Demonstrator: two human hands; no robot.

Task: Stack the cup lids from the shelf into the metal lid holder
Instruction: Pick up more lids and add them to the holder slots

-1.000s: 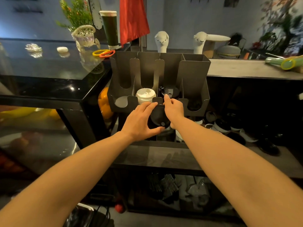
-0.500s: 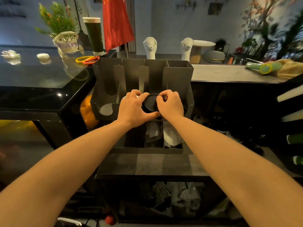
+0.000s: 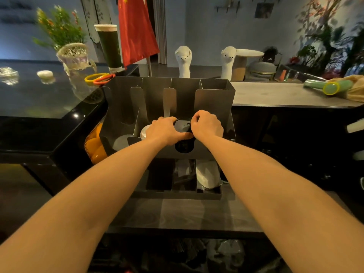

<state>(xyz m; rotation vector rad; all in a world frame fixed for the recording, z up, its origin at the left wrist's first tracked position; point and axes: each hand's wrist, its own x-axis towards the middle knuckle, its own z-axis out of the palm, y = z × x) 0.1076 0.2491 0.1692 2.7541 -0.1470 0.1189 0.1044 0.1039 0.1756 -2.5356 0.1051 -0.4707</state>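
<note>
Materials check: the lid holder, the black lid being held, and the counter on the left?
Lid holder: looks like thin sheet metal with a dull grey finish, judging by its folded edges and soft reflections.
Black lid: probably moulded plastic, semi-gloss, with small highlights on its top.
Left counter: glossy black, either glass or polished stone, can't tell which. It gives mirror-like reflections of the things on it.

Your dark shelf (image 3: 177,215) carries the metal lid holder (image 3: 214,99); on your left, the glossy counter (image 3: 49,107) holds a basket (image 3: 73,56) and tall cup (image 3: 108,46).

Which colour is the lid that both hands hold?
Black. The lid shows best in the head view, the only view here.
</note>
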